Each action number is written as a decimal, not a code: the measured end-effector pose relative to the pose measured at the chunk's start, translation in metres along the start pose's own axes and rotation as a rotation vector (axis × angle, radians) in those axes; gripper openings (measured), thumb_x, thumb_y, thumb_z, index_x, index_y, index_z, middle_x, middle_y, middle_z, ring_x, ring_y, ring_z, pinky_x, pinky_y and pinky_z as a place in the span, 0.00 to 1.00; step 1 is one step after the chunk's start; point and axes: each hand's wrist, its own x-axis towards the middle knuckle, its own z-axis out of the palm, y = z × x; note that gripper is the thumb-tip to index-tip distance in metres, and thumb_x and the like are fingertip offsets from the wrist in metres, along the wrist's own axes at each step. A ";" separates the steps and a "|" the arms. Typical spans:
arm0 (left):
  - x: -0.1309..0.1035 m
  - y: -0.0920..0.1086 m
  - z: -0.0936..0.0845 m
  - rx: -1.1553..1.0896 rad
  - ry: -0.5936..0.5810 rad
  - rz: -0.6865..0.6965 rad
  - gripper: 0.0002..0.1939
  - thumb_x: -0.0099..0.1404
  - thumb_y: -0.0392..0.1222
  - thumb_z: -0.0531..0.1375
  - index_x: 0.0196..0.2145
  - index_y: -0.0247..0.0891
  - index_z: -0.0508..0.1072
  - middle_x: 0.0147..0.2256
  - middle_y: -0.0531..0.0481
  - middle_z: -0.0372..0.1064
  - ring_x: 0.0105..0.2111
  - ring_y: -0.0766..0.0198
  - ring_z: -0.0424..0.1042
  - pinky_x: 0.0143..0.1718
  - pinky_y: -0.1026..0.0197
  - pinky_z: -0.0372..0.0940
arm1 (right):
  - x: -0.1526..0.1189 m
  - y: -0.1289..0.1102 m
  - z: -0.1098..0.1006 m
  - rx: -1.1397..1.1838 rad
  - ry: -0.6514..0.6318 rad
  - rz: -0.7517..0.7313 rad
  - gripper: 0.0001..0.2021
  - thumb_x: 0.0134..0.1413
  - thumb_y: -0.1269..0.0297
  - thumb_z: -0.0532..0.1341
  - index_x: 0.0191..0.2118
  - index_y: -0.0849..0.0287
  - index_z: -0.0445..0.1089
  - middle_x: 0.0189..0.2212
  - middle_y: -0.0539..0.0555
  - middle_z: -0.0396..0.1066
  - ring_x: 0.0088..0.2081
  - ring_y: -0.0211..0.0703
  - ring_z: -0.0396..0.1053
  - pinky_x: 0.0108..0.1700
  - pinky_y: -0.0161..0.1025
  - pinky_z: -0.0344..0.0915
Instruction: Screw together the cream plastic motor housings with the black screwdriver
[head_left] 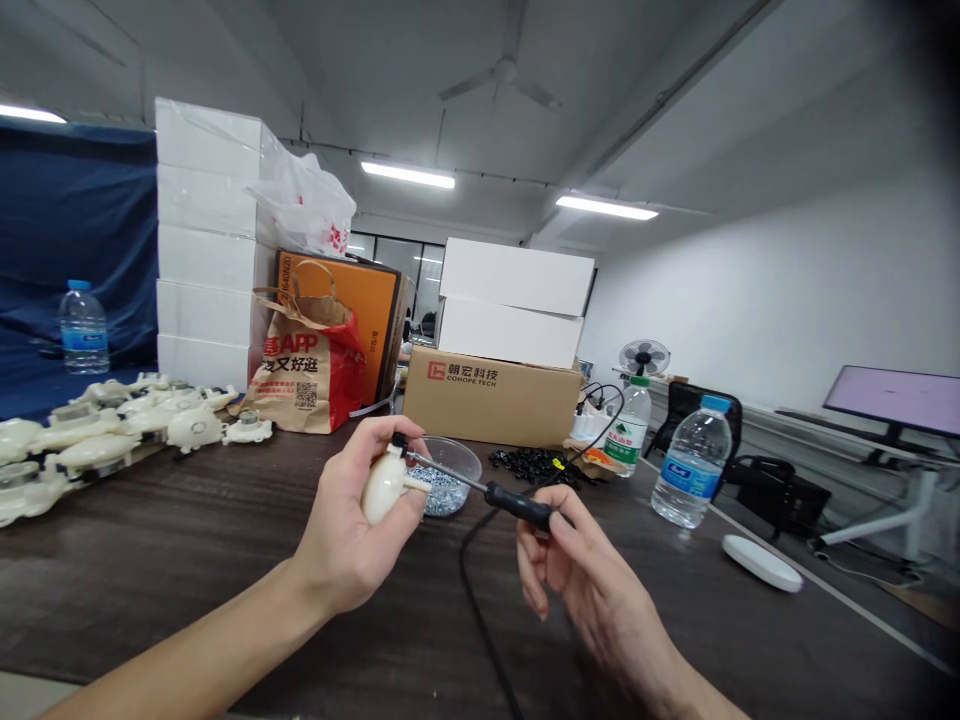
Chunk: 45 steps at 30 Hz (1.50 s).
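My left hand (349,530) is wrapped around a cream plastic part (384,486), with a small black piece (400,440) at its top by my fingertips. In my right hand (581,560) is a screwdriver (525,505) with a black handle, gripped near its rear end. Its metal shaft slants up and left, and the tip meets the black piece; the exact contact is too small to make out. Just behind the hands stands a clear round dish (457,458) holding many small metallic pieces, partly hidden by my left hand and the shaft.
Several cream plastic parts (199,425) lie at left. Small black pieces (525,464) are heaped behind the dish. A black cable (480,600) crosses the dark table (225,580). Water bottles (691,465) and a white oval object (761,563) stand at right; a paper bag (300,370) and cardboard box (491,398) at back.
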 end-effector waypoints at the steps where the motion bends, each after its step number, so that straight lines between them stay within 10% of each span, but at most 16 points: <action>1: 0.000 0.000 0.000 0.002 0.000 0.001 0.20 0.61 0.30 0.60 0.49 0.46 0.67 0.40 0.55 0.70 0.33 0.69 0.68 0.34 0.68 0.65 | 0.000 0.001 0.000 -0.012 0.012 -0.008 0.14 0.66 0.48 0.59 0.39 0.54 0.63 0.26 0.45 0.64 0.20 0.33 0.63 0.24 0.33 0.58; 45: -0.003 0.006 0.001 0.007 -0.001 0.034 0.19 0.62 0.29 0.60 0.49 0.44 0.66 0.40 0.53 0.70 0.33 0.67 0.69 0.33 0.65 0.65 | 0.000 -0.005 0.006 0.031 0.038 0.052 0.17 0.68 0.49 0.58 0.33 0.56 0.59 0.20 0.43 0.56 0.18 0.33 0.58 0.24 0.33 0.55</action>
